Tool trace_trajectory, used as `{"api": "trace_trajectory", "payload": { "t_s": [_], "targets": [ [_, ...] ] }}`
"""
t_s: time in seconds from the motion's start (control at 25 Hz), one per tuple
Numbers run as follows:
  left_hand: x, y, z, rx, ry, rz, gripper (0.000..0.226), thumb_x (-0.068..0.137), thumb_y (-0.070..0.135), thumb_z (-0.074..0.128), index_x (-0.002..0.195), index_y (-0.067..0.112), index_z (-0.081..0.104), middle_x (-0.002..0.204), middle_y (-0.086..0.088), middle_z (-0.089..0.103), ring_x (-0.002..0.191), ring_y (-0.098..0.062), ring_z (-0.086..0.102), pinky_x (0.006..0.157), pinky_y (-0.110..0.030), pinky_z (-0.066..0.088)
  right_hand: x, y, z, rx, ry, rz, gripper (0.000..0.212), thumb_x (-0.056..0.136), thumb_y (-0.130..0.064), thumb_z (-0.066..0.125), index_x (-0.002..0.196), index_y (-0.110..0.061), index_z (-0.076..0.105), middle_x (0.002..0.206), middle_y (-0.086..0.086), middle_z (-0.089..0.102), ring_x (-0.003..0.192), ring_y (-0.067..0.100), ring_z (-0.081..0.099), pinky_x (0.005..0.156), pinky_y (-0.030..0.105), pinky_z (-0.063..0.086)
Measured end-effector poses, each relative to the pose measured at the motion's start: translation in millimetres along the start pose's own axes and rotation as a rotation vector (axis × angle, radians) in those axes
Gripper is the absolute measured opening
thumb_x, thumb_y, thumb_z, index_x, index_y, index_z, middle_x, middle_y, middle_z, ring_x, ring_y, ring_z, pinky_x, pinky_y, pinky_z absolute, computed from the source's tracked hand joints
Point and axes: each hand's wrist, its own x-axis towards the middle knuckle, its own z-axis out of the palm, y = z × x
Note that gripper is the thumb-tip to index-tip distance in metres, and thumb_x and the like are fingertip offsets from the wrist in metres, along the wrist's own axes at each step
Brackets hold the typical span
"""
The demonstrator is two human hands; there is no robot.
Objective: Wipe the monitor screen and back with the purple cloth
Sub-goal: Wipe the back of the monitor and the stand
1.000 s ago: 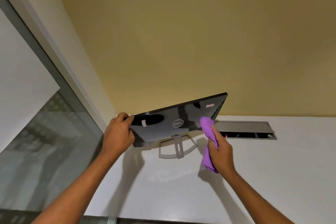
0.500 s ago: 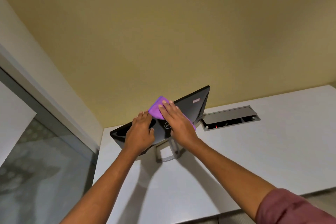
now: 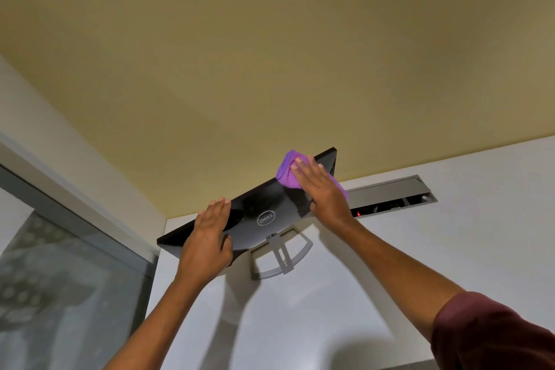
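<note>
At the far edge of the white counter (image 3: 300,324), the Dell monitor (image 3: 279,204) stands on its grey stand (image 3: 282,255), glossy black back towards us and tipped on a slant. Its long axis climbs from lower left to upper right.

The right hand (image 3: 322,192) has the purple cloth (image 3: 286,171) up at the high right end, just under the top edge. Its fingers (image 3: 303,166) lie flat and close together, pressing the bunched cloth onto the panel rather than gripping it. The left hand (image 3: 207,240) is spread open-palmed on the lower left part of the back, straight fingers (image 3: 220,208) reaching the top edge. It looks like a brace, nothing held.

Here's what the next pass turns on, by my reading: from the cloth, nearly all the back lies down and to the left along that long axis, past the logo towards the bracing hand. The right hand has the cloth, so the sweep is its job, and the left hand sits in its path.

The screen itself faces the yellow wall (image 3: 270,69) and is entirely hidden, so there's no telling whether it has been wiped. The right hand covers much of the cloth, and the left hand covers the panel's lower left edge. Behind it, an open cable hatch (image 3: 387,189) shows a small red light (image 3: 358,214), its contents too dark to read.
</note>
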Motion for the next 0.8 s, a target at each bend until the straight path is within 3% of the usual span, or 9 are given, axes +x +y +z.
{"api": "trace_trajectory", "payload": {
  "t_s": [0.16,0.24,0.36,0.6,0.72,0.8],
  "targets": [
    [0.0,2.7,-4.7,-0.057,-0.007,-0.023,0.086,0.086,0.010,0.052,0.168,0.021,0.032,0.174,0.004,0.027,0.165,-0.016,0.020,0.134,-0.033,0.010,3.7,49.8,-9.9,0.084,0.095,0.135,0.113,0.067,0.037,0.053,0.166,-0.015,0.037,0.175,-0.002,0.030,0.166,0.024,0.012,0.133,0.035,0.023],
    [-0.2,4.7,-6.1,-0.081,-0.008,-0.047,0.086,0.084,0.011,0.050,0.168,0.023,0.034,0.174,0.007,0.027,0.164,-0.012,0.019,0.134,-0.031,0.010,6.1,61.3,-5.5,0.148,0.180,0.180,0.106,0.071,0.038,0.050,0.164,-0.013,0.042,0.173,-0.001,0.035,0.165,0.024,0.015,0.124,0.046,0.041],
    [-4.3,9.0,-8.7,-0.117,0.001,-0.054,0.090,0.085,-0.006,0.058,0.167,0.025,0.036,0.174,0.008,0.029,0.164,-0.010,0.019,0.135,-0.035,0.014,8.9,58.7,5.3,0.203,0.296,0.331,0.102,0.078,0.036,0.051,0.164,-0.018,0.043,0.173,-0.005,0.035,0.165,0.019,0.017,0.101,0.042,0.061],
    [-3.5,9.2,-9.0,-0.148,0.005,-0.066,0.094,0.083,-0.013,0.058,0.167,0.024,0.036,0.174,0.009,0.029,0.164,-0.008,0.019,0.136,-0.039,0.014,8.9,18.1,29.9,0.199,0.332,0.335,0.096,0.083,0.031,0.053,0.166,-0.014,0.036,0.177,-0.003,0.022,0.166,0.025,0.010,0.106,0.050,0.058],
    [-2.7,7.6,-6.6,-0.159,-0.003,-0.068,0.091,0.083,-0.007,0.053,0.167,0.024,0.035,0.175,0.008,0.029,0.165,-0.009,0.016,0.136,-0.039,0.014,-2.1,-22.2,50.7,0.100,0.249,0.223,0.097,0.082,0.030,0.052,0.168,-0.011,0.031,0.178,0.003,0.020,0.166,0.032,0.010,0.125,0.042,0.041],
    [-2.5,5.5,-5.1,-0.169,0.008,-0.058,0.090,0.080,0.002,0.047,0.167,0.024,0.036,0.175,0.008,0.030,0.165,-0.009,0.016,0.136,-0.040,0.015,-10.8,-50.2,64.9,0.090,0.188,0.100,0.092,0.084,0.027,0.046,0.167,-0.009,0.031,0.177,0.007,0.021,0.165,0.037,0.009,0.127,0.044,0.038]
  ]
}}
